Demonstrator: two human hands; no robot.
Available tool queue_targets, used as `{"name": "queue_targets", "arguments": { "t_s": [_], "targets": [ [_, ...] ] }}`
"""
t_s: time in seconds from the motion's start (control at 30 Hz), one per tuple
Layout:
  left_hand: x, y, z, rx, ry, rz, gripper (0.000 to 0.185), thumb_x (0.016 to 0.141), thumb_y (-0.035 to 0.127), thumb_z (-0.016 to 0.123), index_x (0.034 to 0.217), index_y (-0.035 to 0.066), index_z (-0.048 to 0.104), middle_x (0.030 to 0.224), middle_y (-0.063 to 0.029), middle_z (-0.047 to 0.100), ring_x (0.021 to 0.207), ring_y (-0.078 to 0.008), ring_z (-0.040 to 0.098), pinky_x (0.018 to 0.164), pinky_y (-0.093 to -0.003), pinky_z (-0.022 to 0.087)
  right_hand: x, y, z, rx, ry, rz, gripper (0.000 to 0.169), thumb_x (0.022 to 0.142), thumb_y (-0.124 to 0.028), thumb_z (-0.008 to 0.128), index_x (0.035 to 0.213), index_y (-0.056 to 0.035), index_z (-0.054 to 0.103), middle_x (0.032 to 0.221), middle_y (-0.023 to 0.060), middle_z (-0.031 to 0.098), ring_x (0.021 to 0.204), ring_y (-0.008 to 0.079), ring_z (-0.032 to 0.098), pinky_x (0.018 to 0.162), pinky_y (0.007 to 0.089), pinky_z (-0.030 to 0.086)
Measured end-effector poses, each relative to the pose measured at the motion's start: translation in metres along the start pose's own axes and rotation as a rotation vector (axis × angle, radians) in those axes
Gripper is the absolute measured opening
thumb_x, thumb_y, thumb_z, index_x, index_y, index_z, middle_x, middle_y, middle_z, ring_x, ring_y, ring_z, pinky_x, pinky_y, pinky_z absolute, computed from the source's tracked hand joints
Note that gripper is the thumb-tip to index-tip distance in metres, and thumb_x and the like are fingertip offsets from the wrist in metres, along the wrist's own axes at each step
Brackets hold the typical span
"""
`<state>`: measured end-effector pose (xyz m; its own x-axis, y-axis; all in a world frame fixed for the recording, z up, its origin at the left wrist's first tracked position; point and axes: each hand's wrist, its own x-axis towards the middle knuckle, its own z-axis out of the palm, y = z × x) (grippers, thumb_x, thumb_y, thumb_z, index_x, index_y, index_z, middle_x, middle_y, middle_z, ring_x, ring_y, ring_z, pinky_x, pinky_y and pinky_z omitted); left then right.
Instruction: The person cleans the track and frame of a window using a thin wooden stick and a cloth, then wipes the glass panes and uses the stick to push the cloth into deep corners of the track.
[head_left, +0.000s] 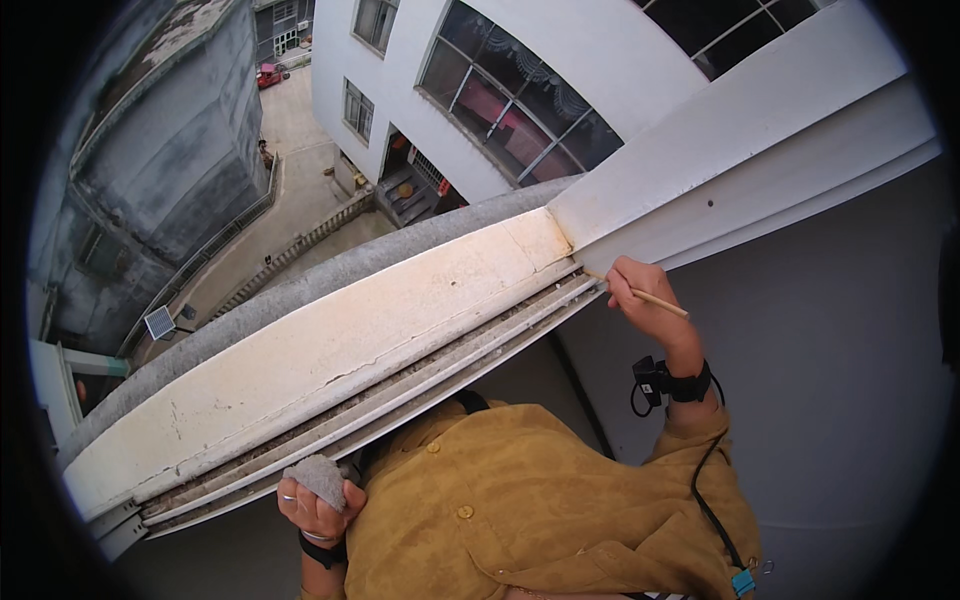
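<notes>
In my right hand (640, 294) is a thin wooden stick (660, 304). Its far end reaches into the right corner of a dirty window track (420, 369), where the rail meets the white window frame (720, 202). The exact tip is hard to make out. My left hand (319, 510), closed around a bunched grey cloth (319, 476), is beside the lower left part of the track. Dark grime and pale bits lie along the grooves of the rails.
A cracked cream sill (360, 319) runs outside the track, with a grey concrete ledge (300, 296) beyond it. Past that is a drop to a paved lane (300, 120) between buildings. A white building with a large window (517, 90) stands opposite. A grey wall (825, 360) is at right.
</notes>
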<state>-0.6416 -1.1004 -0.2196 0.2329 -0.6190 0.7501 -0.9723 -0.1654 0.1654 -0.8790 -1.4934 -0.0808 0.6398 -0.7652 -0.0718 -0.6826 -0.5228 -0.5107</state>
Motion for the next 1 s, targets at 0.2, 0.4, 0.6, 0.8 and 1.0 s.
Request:
{"name": "queue_targets", "arguments": {
  "t_s": [0.2, 0.4, 0.6, 0.8, 1.0],
  "targets": [
    [-0.003, 0.000, -0.001, -0.042, -0.020, -0.005, 0.025, 0.087, 0.019, 0.057, 0.080, -0.004, 0.048, 0.078, -0.0233, 0.057, 0.066, -0.0399, 0.054, 0.056, -0.0467, 0.044, -0.008, -0.012, 0.000, 0.164, 0.061, 0.050, 0.022, 0.094, -0.012, 0.049, 0.078, 0.0026, 0.054, 0.065, 0.0109, 0.061, 0.056, 0.0162, 0.064, 0.051, 0.0284, 0.048],
    [0.004, 0.002, 0.000, -0.064, -0.040, 0.001, 0.021, 0.085, 0.017, 0.057, 0.084, -0.003, 0.051, 0.080, -0.0213, 0.058, 0.067, -0.0386, 0.055, 0.057, -0.0451, 0.045, -0.012, -0.024, 0.005, 0.227, -0.078, 0.002, 0.022, 0.095, -0.012, 0.048, 0.083, 0.0027, 0.059, 0.073, 0.0073, 0.065, 0.060, 0.0121, 0.064, 0.051, 0.0236, 0.048],
    [0.003, 0.000, -0.005, -0.068, -0.022, -0.030, 0.019, 0.083, 0.017, 0.060, 0.083, 0.000, 0.053, 0.080, -0.0183, 0.059, 0.065, -0.0350, 0.056, 0.056, -0.0420, 0.046, -0.027, -0.065, 0.008, 0.440, -0.151, -0.093, 0.021, 0.095, -0.009, 0.048, 0.089, 0.0045, 0.062, 0.080, 0.0100, 0.067, 0.067, 0.0125, 0.065, 0.057, 0.0222, 0.049],
    [0.026, -0.005, -0.011, -0.282, 0.072, -0.055, 0.022, 0.070, 0.011, 0.070, 0.065, 0.005, 0.050, 0.072, -0.0120, 0.061, 0.054, -0.0240, 0.055, 0.044, -0.0310, 0.043, -0.042, -0.091, 0.048, 0.693, -0.274, -0.361, 0.023, 0.095, -0.012, 0.047, 0.094, 0.0037, 0.063, 0.085, 0.0147, 0.067, 0.069, 0.0171, 0.067, 0.058, 0.0234, 0.051],
    [0.012, 0.007, -0.081, -0.181, 0.316, -0.522, 0.033, 0.087, 0.024, 0.055, 0.094, -0.008, 0.058, 0.083, -0.0201, 0.064, 0.065, -0.0322, 0.061, 0.055, -0.0381, 0.050, -0.035, -0.104, 0.071, 0.837, -0.400, -0.418, 0.020, 0.094, -0.010, 0.047, 0.096, 0.0028, 0.062, 0.086, 0.0153, 0.067, 0.067, 0.0170, 0.066, 0.057, 0.0231, 0.051]
  ]
}}
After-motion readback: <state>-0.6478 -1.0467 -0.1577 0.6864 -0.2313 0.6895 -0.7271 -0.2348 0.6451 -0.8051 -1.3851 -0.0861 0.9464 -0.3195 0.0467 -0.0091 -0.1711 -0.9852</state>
